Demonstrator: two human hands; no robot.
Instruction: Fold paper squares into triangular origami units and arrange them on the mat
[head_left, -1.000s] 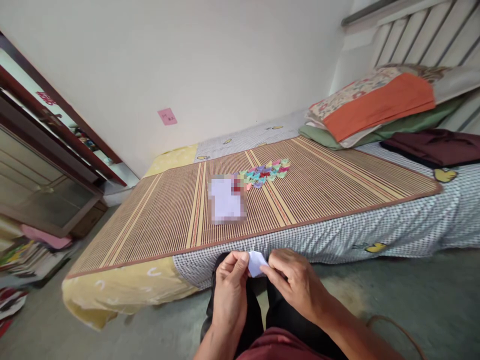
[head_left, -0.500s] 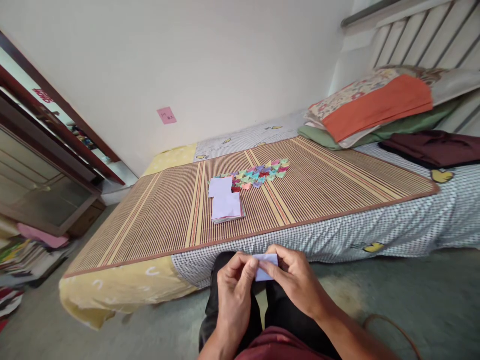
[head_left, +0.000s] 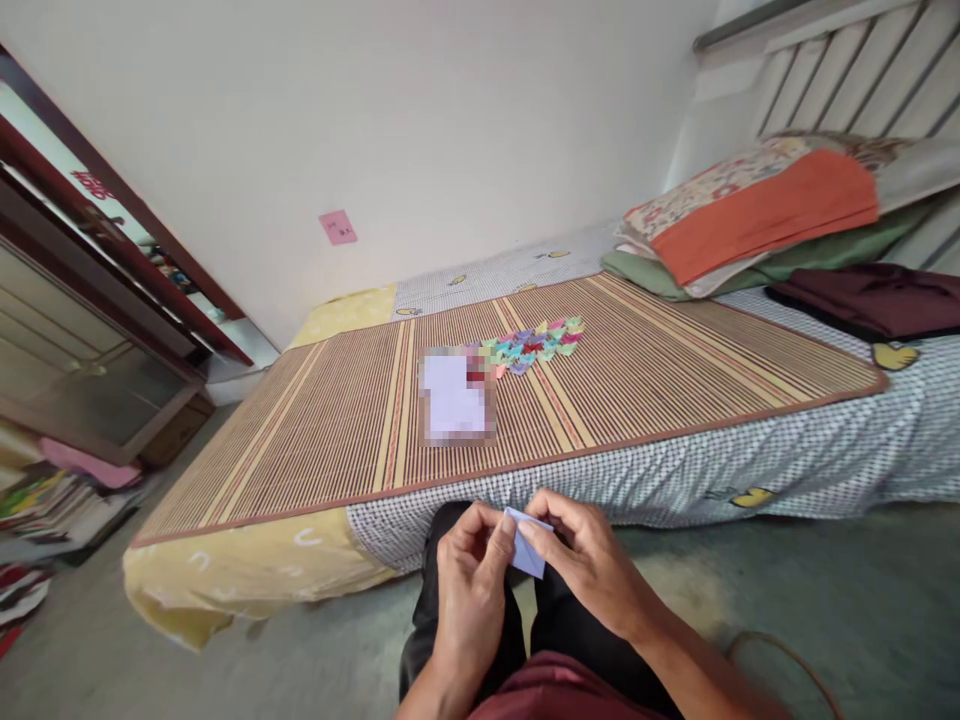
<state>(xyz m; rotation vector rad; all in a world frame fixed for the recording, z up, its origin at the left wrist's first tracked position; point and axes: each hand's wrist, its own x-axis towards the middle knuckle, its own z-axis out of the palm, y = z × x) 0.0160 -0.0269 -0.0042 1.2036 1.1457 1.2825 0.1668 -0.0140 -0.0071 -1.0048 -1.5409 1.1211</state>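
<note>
A small folded sheet of pale lilac paper (head_left: 529,560) is held over my knees. My left hand (head_left: 472,570) pinches its left corner between thumb and fingers. On the other side, my right hand (head_left: 585,555) grips the upper right part, its thumb lying across the front. A diagonal crease shows on the paper. On the bed mat beyond my hands sits a stack of lilac paper (head_left: 456,400), blurred into blocks. Rows of small folded paper pieces (head_left: 532,345) in many colours lie just behind the stack.
A striped bamboo mat (head_left: 322,430) covers the bed. Folded bedding with an orange band (head_left: 772,215) and a maroon cloth (head_left: 870,300) lie at the right. A pink note (head_left: 338,227) is on the wall. Books and papers (head_left: 60,515) are piled at the far left.
The lilac paper has turned in my fingers, from lying nearly level to tilting with its lower corner pointing down. Both hands keep their pinch and have barely shifted.
</note>
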